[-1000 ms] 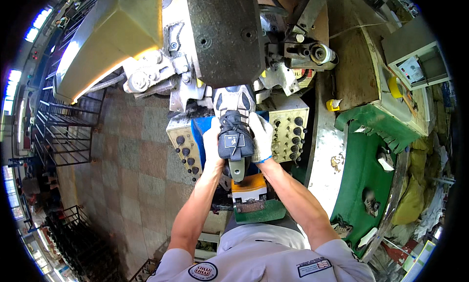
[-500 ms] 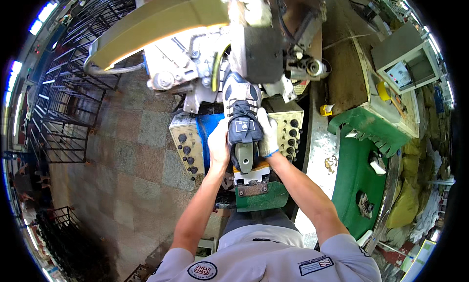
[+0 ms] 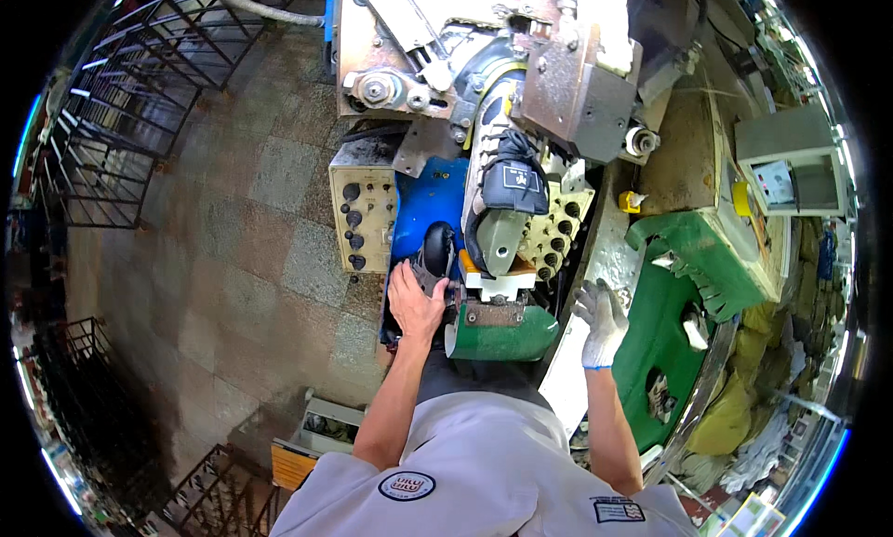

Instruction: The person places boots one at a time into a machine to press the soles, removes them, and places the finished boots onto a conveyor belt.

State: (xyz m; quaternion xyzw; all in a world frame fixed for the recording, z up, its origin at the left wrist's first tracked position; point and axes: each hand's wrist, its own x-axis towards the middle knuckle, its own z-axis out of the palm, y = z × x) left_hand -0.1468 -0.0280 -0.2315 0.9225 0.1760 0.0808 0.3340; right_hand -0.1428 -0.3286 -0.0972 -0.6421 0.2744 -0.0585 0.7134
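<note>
A grey and black lace-up sneaker [image 3: 511, 185] on a grey-green shoe last [image 3: 502, 241] sits in the machine [image 3: 577, 95], its toe under the machine head. Both of my hands are off it. To its left, my left hand [image 3: 414, 304] has fingers and thumb around the near end of a second, dark shoe [image 3: 435, 250], partly hidden by the hand. My gloved right hand [image 3: 603, 325] hangs over the metal ledge on the right, fingers apart and holding nothing. A white and orange support [image 3: 498, 278] lies under the last's heel.
Control boxes with black knobs [image 3: 361, 216] flank the machine. A green guard [image 3: 502, 334] juts toward my body. On the right, a green belt [image 3: 651, 337] carries shoes, beside a wooden bench with a grey metal box [image 3: 791, 165]. Black racks [image 3: 121, 127] stand at far left.
Both hands have let go of the sneaker in the machine. My left hand has moved down to the dark shoe; the gloved right hand has moved away to the right. The view has shifted.
</note>
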